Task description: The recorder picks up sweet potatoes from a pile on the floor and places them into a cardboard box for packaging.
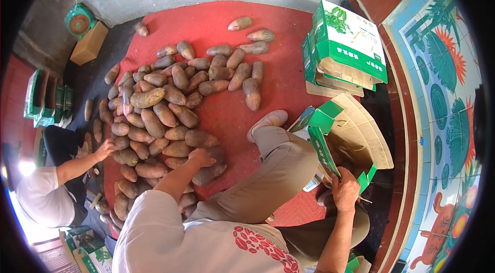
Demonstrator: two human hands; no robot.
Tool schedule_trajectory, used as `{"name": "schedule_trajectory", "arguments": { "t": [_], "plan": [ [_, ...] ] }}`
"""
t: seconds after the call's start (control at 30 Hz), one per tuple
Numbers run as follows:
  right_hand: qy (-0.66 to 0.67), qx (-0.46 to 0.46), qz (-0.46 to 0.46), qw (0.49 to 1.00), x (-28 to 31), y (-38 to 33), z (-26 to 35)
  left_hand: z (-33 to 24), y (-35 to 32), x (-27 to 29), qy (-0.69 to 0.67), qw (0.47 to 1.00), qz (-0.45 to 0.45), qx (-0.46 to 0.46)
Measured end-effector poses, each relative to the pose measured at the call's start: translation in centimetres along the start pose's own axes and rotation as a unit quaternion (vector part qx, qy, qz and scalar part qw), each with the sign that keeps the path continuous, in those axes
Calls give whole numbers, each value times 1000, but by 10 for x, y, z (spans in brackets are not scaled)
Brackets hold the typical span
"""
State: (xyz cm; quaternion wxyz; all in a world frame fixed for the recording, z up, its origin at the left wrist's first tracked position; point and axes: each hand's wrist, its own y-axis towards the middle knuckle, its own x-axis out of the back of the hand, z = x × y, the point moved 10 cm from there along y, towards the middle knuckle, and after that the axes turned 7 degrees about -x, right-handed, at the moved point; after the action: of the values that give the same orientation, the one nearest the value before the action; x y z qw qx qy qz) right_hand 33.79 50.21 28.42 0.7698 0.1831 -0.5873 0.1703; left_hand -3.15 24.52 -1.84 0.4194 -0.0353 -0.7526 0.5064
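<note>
My left hand (200, 157) reaches onto the near right side of a big pile of oblong brown tubers (153, 123). Its fingers curl over one dark tuber (218, 155), and their undersides are hidden. Another tuber (209, 174) lies just below that hand. On the right, my right hand (345, 186) is closed on the near edge of an open green and tan cardboard box (363, 133). The box stands beside my knee with its flaps spread. Inside it, dark tuber shapes (343, 157) show in part.
The pile lies on a red sheet (268, 10). Stacked green and white cartons (348, 41) stand at the far right, before a tiled wall. Another person's hand (105, 149) touches the pile's left edge. A green round-dialled scale (80, 20) sits by a cardboard box (88, 44) at the back left.
</note>
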Motion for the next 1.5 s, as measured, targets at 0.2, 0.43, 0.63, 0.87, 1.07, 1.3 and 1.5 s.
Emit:
{"name": "schedule_trajectory", "arguments": {
  "t": [0.2, 0.43, 0.63, 0.87, 1.07, 1.3, 1.5],
  "plan": [
    [1, -3, 6, 1000, 0, 1, 1, 7, 11, -30, -29, 997, -62, 35],
    [10, 5, 2, 1000, 1, 3, 4, -17, 8, -14, 101, 987, -119, -36],
    [21, 10, -1, 1000, 2, 3, 5, -8, 15, -12, 65, 994, -92, -10],
    [34, 21, -7, 999, 5, 1, 3, -3, 10, -9, -32, 997, -67, 14],
    [25, 30, -12, 999, 0, -1, -4, 29, 7, -6, -51, 996, -70, 25],
    [27, 13, -7, 1000, 0, -3, -5, 94, 8, -8, -67, 991, -96, 64],
    [12, 18, 1, 1000, -4, -2, -2, 125, -16, 3, -107, 967, -212, 90]
  ]
}}
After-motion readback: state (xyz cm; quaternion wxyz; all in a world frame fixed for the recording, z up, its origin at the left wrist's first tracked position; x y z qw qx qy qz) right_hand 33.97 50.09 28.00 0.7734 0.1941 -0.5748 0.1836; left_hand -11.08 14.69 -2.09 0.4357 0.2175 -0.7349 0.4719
